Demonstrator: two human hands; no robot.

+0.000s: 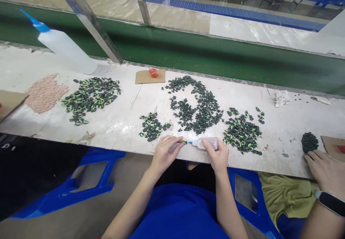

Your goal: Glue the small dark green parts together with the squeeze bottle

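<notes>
Near the table's front edge, my left hand pinches a small dark green piece with bright green marks between thumb and fingertips. My right hand is wrapped round a small clear squeeze bottle. Its thin blue tip points left, close to the small piece; I cannot tell whether they touch. A small pile of black and bright green pieces lies just beyond my left hand. Beyond both hands spreads a larger pile of plain dark green pieces. Right of my right hand is another black and green pile.
A red cup sits on cardboard at the back. To the left are a pink pile, another black-green pile and a large white bottle. A co-worker's hand rests by a dark pile at right.
</notes>
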